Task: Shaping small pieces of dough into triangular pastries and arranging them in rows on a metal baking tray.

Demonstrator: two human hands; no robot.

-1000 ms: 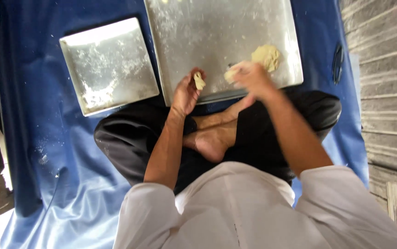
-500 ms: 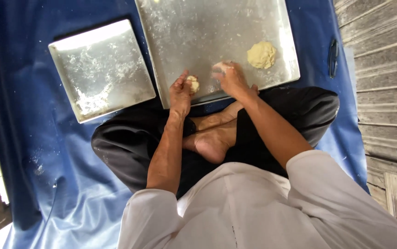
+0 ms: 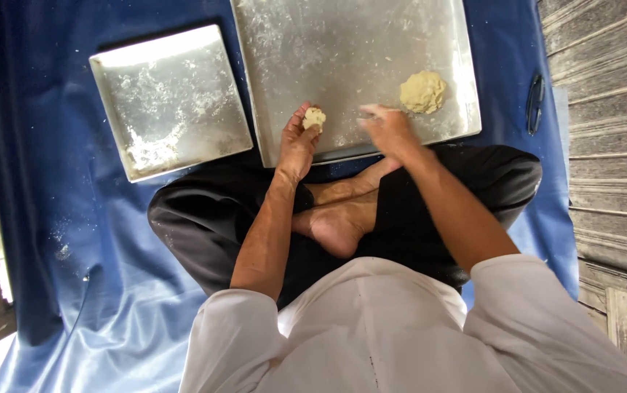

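Portioning dough: your left hand (image 3: 297,142) cups a small dough piece (image 3: 315,117) at the large tray's (image 3: 342,44) near edge.
Your right hand (image 3: 386,127) rests loosely curled, empty; the dough lump (image 3: 422,91) sits at two o'clock. Keep pieces even.

Blue tarp (image 3: 73,240) spread over the floor; on it a large metal tray (image 3: 342,58), a smaller square tray (image 3: 171,102) beside it, flour specks (image 3: 62,244)
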